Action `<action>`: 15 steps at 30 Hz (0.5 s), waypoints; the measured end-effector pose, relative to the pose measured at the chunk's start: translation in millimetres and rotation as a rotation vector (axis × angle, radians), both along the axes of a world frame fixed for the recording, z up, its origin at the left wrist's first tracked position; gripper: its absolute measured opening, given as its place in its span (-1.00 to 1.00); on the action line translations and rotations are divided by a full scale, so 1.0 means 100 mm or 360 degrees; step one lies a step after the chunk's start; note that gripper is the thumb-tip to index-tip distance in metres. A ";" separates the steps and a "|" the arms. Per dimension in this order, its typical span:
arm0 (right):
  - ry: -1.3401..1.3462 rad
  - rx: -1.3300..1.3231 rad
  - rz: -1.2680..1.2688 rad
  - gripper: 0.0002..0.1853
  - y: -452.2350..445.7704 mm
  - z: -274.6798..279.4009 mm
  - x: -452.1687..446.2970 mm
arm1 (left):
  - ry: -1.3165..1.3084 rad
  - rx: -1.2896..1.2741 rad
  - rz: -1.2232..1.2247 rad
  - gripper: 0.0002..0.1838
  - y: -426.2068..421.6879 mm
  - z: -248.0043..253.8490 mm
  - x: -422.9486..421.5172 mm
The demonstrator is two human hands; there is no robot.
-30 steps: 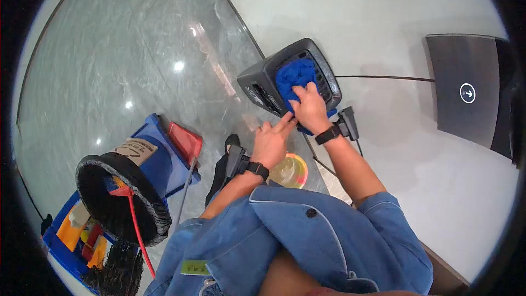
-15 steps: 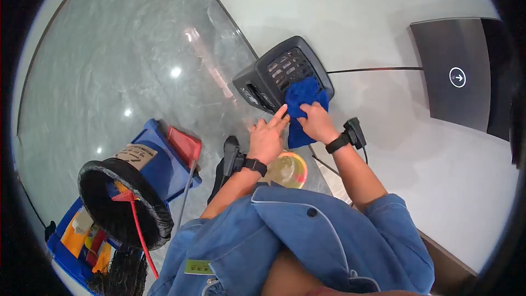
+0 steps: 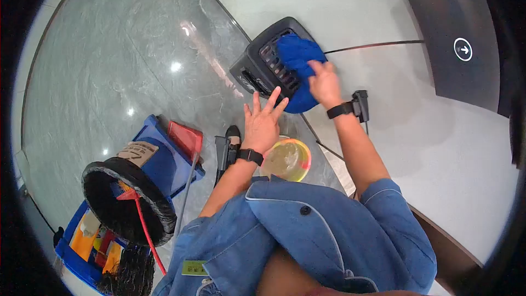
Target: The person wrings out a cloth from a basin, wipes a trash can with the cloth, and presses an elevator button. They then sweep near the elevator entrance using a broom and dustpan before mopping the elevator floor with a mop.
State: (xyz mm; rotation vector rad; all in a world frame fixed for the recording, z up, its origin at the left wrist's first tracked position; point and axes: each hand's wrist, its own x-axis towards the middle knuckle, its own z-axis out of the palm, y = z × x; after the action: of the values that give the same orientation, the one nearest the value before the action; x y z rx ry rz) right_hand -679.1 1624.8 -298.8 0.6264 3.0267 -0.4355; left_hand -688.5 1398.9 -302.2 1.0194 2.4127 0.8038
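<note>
A dark grey box-shaped unit (image 3: 253, 57) with a grid of slots on its face stands out from the pale wall panels. Spread over part of that grid is a blue cloth (image 3: 300, 52), its lower end hanging below the unit. My right hand (image 3: 326, 86) is closed on the cloth at its right side. Fingers spread wide, my left hand (image 3: 262, 127) is at the unit's lower edge, fingertips touching or very near it. Below my hands is a round basin (image 3: 287, 160) with a yellow and pink rim, seemingly holding liquid.
At the lower left stands a blue cleaning cart (image 3: 164, 159) with a black-lined bin (image 3: 164, 208), a red-handled tool (image 3: 143, 225) and a red dustpan (image 3: 185, 138). A dark panel (image 3: 449, 33) with a white arrow is on the right wall. The grey floor (image 3: 137, 27) is shiny.
My right hand has moved up and right, and the cloth now reaches higher across the grid. My left hand has come away from the cloth and spread its fingers. The view has shifted slightly.
</note>
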 end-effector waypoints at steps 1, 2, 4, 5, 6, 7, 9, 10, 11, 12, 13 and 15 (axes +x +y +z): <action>0.0003 0.0111 -0.0169 -0.59 0.11 0.03 0.08 | -0.0048 -0.0049 0.0012 -0.30 0.00 0.02 0.02; -0.0021 0.0116 -0.0199 -0.59 0.18 0.07 0.19 | -0.0053 -0.0051 0.0050 -0.29 0.03 0.00 0.04; -0.0085 0.0088 -0.0308 -0.60 0.09 0.16 0.30 | -0.0102 -0.0005 0.0119 -0.31 0.01 0.00 0.08; -0.0133 0.0051 -0.0318 -0.59 0.00 0.16 0.39 | -0.0142 0.0057 0.0169 -0.33 -0.01 0.00 0.08; -0.0106 0.0000 -0.0259 -0.57 -0.10 0.14 0.51 | -0.0093 0.0009 0.0121 -0.30 -0.03 -0.03 0.08; -0.0083 -0.0053 -0.0198 -0.56 -0.20 0.11 0.65 | -0.0096 -0.0011 0.0171 -0.30 -0.03 -0.05 0.10; 0.0016 -0.0235 -0.0068 -0.52 -0.37 0.08 0.88 | -0.0177 0.0121 0.0221 -0.27 0.01 -0.07 0.20; -0.0009 -0.0243 -0.0069 -0.53 -0.43 0.03 0.98 | -0.0220 0.0152 0.0244 -0.26 -0.02 -0.10 0.28; -0.0025 -0.0255 -0.0020 -0.53 -0.42 -0.07 1.06 | -0.0229 0.0142 0.0296 -0.26 -0.03 -0.11 0.36; -0.0195 -0.0382 -0.0040 -0.54 -0.41 -0.21 1.17 | -0.0472 0.0165 0.0424 -0.26 -0.06 -0.13 0.48; -0.0367 -0.0505 -0.0068 -0.56 -0.43 -0.31 1.26 | -0.0714 0.0192 0.0547 -0.25 -0.12 -0.18 0.61; -0.0289 -0.0561 0.0027 -0.57 -0.55 -0.53 1.39 | -0.0931 0.0321 0.0655 -0.25 -0.21 -0.51 0.92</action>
State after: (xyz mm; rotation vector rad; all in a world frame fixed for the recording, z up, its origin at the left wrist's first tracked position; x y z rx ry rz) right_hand -540.3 1570.2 -351.9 0.5784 2.6876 -0.8365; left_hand -596.9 1377.8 -352.8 0.2702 2.0625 1.2945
